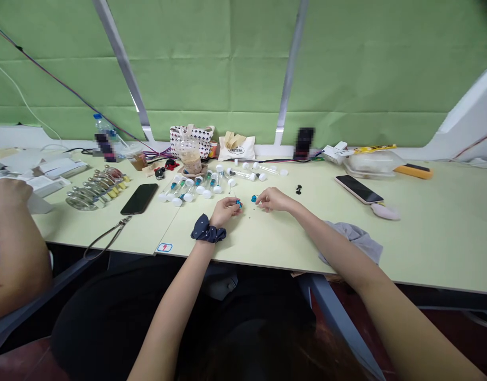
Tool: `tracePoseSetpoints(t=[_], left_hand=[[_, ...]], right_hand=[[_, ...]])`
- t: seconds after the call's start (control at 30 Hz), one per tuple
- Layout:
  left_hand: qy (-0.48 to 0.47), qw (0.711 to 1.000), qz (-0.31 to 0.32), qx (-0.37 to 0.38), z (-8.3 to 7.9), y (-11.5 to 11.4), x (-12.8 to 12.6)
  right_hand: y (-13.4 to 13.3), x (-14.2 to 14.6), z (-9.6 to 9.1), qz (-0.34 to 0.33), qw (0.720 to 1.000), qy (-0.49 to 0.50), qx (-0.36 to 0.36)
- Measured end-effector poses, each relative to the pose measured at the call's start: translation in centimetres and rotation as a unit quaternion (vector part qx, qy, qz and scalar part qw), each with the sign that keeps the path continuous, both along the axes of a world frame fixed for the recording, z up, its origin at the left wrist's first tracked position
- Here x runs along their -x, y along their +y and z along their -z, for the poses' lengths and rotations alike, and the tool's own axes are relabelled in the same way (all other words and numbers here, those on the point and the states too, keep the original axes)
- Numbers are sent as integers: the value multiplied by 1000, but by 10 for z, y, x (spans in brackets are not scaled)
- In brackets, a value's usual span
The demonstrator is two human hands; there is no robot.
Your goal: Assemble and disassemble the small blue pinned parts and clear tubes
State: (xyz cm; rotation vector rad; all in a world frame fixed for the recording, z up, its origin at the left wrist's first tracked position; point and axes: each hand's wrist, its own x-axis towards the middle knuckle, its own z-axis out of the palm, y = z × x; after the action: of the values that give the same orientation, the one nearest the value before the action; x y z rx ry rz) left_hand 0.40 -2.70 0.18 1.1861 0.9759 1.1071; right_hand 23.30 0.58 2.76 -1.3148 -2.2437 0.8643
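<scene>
My left hand (pixel 224 210), with a dark scrunchie (pixel 208 230) on its wrist, rests on the pale table (pixel 267 238) and pinches a thin needle-like piece with a small blue bead (pixel 238 202) at its tip. My right hand (pixel 273 200) lies just to the right, fingers curled in a pinch next to a second blue bead (pixel 254 198) on the table. What the right fingers hold is too small to make out. Behind both hands lie several clear tubes with white caps (pixel 195 188).
A black phone (pixel 139 198) lies to the left, another phone (pixel 358 189) to the right, a grey cloth (pixel 352 238) by my right forearm. Glass vials (pixel 94 190), a drink cup (pixel 191 154) and bags stand at the back. Another person's arm (pixel 13 233) is at far left.
</scene>
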Motion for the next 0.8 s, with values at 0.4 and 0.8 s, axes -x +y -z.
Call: tracePoseSetpoints(t=[0.4, 0.8], left_hand=[[-9, 993, 111, 41, -5, -5, -3], [0, 986, 150, 66, -7, -8, -6]], right_hand=[[6, 3, 8, -23, 996, -41, -74], [5, 2, 9, -50, 997, -27, -50]])
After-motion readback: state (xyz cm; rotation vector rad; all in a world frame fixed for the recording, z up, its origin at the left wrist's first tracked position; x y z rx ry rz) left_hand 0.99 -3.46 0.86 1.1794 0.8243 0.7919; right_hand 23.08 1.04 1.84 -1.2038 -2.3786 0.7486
